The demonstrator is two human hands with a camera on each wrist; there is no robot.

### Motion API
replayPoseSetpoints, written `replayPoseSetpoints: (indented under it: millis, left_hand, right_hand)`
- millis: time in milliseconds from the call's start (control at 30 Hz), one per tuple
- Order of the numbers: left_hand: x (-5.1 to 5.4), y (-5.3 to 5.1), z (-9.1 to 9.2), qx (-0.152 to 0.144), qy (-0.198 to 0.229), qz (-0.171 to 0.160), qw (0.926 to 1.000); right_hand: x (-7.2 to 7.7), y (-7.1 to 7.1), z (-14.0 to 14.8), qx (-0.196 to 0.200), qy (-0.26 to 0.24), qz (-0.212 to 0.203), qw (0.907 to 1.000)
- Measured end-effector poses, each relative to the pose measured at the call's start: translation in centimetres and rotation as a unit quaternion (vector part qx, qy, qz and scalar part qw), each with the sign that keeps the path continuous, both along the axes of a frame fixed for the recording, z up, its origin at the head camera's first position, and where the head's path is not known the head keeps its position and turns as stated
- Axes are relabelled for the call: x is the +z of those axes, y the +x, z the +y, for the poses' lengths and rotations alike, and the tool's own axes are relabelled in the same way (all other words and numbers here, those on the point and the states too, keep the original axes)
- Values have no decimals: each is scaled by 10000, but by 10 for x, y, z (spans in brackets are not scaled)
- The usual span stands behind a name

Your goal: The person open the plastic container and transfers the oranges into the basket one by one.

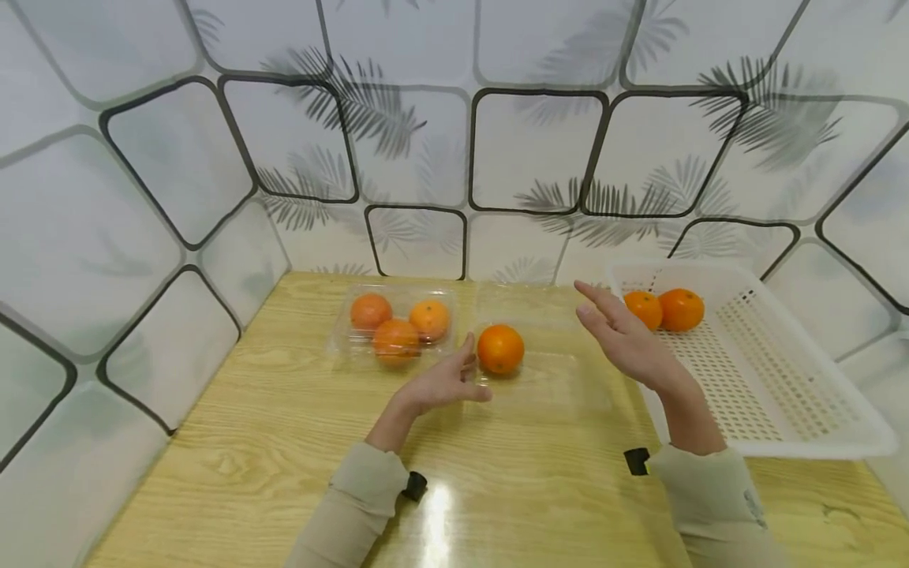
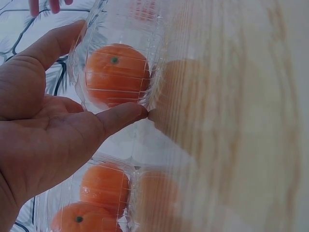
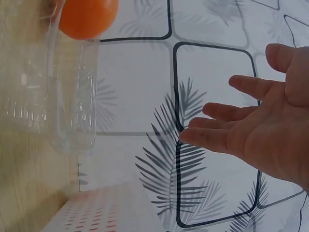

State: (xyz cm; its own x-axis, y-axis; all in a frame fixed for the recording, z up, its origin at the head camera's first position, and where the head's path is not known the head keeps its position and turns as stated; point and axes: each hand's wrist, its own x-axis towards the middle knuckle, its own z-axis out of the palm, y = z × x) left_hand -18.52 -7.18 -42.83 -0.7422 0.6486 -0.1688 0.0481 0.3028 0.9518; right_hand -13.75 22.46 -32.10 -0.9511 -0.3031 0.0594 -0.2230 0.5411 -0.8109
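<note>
A single orange sits in a clear plastic container on the wooden desk, toward the container's 9 o'clock end. The left hand is at that end, at about 8 o'clock from the fruit. It is released rather than clenched, its thumb and forefinger extended and spread; the left wrist view shows them reaching along the container's edge, the thumb apparently touching it near the bottom. Whether the forefinger presses on the plastic cannot be told.

The right hand is raised at 3 o'clock from that orange, between the container and a white basket. Its fingers are stretched out and it grasps nothing; the right wrist view shows it apart from the container.

At 11 o'clock from the left hand stands a clear box with three oranges visible through its plastic, grouped close together. The basket, with perforated walls and floor, stands at 3 o'clock from the container. Two oranges lie side by side in its 10 o'clock corner, just beyond the right hand's fingers in the head view.

Both forearms wear pale sleeves. At 12 o'clock, behind everything, a white backdrop carries dark rounded outlines and grey palm fronds.
</note>
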Motion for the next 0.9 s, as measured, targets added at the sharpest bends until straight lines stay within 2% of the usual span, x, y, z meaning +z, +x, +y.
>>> replayPoseSetpoints:
  millis: [200,367,500,600,733,900]
  left_hand:
    - [1,-1,2,20,-88,58,9999]
    - [1,1,2,59,-90,77,9999]
    - [0,2,5,-42,-43,45,10000]
    - [2,1,7,-76,-16,-31,10000]
    - [4,0,7,39,-22,8,10000]
    - [-1,0,3,102,-119,93,9998]
  right_hand:
    - [-18,1,-9,140,-24,197,9997]
    - [-32,-1,-12,218,-275,102,9993]
    - [-39,-1,-11,179,-312,108,9993]
    - [-42,-3,-12,115,-244,226,9994]
    - [-50,-7,-18,33,-66,400,9992]
    - [-67,-10,-33,-8,127,734,9972]
